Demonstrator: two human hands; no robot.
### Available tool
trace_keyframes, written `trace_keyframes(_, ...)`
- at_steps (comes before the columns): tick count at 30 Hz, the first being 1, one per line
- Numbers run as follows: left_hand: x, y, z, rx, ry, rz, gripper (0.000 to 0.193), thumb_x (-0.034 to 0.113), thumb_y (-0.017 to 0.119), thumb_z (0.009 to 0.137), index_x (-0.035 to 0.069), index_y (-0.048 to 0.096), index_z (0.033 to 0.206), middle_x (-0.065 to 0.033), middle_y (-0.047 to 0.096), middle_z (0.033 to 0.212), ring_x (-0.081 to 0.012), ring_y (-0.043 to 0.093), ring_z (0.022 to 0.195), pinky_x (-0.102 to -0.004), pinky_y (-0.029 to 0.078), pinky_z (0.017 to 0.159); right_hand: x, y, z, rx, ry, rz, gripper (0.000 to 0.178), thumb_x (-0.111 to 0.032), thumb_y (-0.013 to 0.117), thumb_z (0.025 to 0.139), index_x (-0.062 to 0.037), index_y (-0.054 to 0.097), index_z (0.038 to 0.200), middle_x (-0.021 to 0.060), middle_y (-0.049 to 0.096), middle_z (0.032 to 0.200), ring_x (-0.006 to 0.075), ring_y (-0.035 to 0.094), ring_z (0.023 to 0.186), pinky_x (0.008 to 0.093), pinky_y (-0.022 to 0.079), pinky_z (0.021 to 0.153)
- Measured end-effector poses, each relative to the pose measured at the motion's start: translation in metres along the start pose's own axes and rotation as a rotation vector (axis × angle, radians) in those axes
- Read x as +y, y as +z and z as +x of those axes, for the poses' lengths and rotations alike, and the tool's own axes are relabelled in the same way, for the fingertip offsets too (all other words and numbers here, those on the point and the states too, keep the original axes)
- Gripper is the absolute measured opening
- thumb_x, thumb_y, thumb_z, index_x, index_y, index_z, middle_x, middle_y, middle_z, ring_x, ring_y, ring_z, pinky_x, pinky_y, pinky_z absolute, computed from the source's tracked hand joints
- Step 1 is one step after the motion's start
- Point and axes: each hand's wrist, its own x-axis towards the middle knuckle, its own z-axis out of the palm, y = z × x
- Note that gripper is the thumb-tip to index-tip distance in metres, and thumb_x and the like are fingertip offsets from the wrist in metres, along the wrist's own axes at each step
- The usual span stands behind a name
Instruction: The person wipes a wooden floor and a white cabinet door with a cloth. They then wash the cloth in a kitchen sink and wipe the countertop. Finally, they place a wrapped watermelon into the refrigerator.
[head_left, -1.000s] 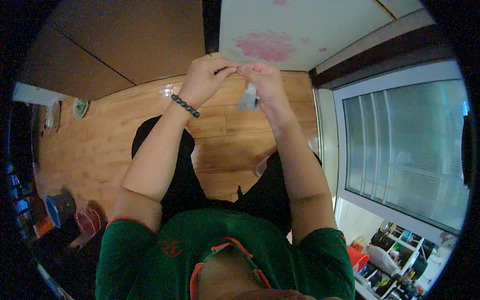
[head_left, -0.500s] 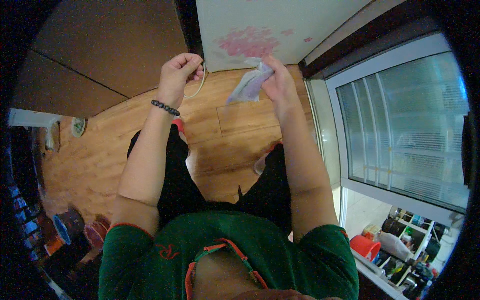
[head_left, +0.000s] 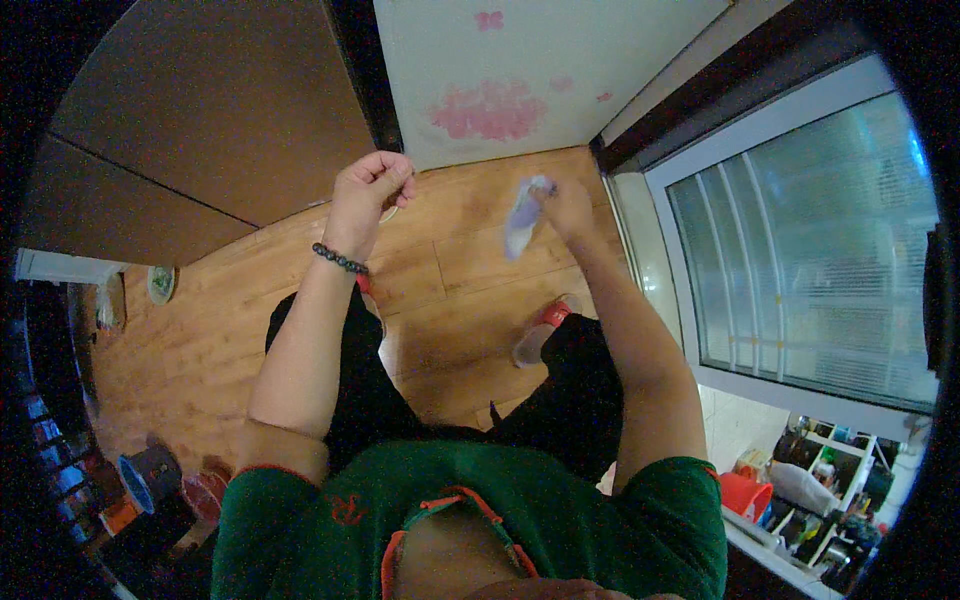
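Observation:
My left hand [head_left: 372, 190], with a dark bead bracelet at the wrist, is closed in front of the dark upright edge by the brown panels. Its fingertips are pinched on a thin white cord [head_left: 389, 213], of which only a short curve shows below the fingers. Out to the right, my right hand [head_left: 568, 212] grips a pale white and purplish cloth [head_left: 521, 222] by its upper end. The cloth hangs bunched over the wooden floor, slightly smeared by motion.
Ahead stands a white panel [head_left: 540, 60] with pink flower prints. Brown panels [head_left: 220, 110] line the left. A framed glass door [head_left: 800, 250] is at right, with a red container [head_left: 744, 496] beyond it. A bowl [head_left: 161, 284] sits at far left, a blue-rimmed bucket [head_left: 150, 478] nearer.
Both hands sit lower in the picture. My right hand has swung the cloth down and slightly right, away from the white panel. Less of the cord shows. My right foot has come more into view.

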Motion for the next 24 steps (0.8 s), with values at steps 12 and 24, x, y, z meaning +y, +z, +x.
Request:
trace_keyframes(12,0.009,-0.005,-0.012,-0.022,-0.115,-0.019,0.011,0.014,0.053,0.087,0.007,0.053,0.078,-0.0008,0.054,0.068,-0.0087,0.049,0.060,-0.0211,0.038,0.053,-0.104,-0.091,0.207,1.065,-0.507,-0.005,0.020,-0.013,0.064,0.071,0.0002,0.056,0.083,0.0141,0.050,0.094,0.0302,0.048,0.086,0.0391,0.041,0.073)
trace_keyframes(24,-0.015,-0.008,0.008,-0.083,-0.211,-0.104,0.009,0.010,0.053,0.086,0.003,0.053,0.080,-0.0042,0.056,0.068,-0.0093,0.050,0.057,-0.0203,0.040,0.052,0.034,0.052,0.211,0.696,0.041,0.353,0.031,-0.006,0.064,0.066,0.0007,0.050,0.092,0.0176,0.047,0.094,0.0340,0.048,0.088,0.0399,0.040,0.075)
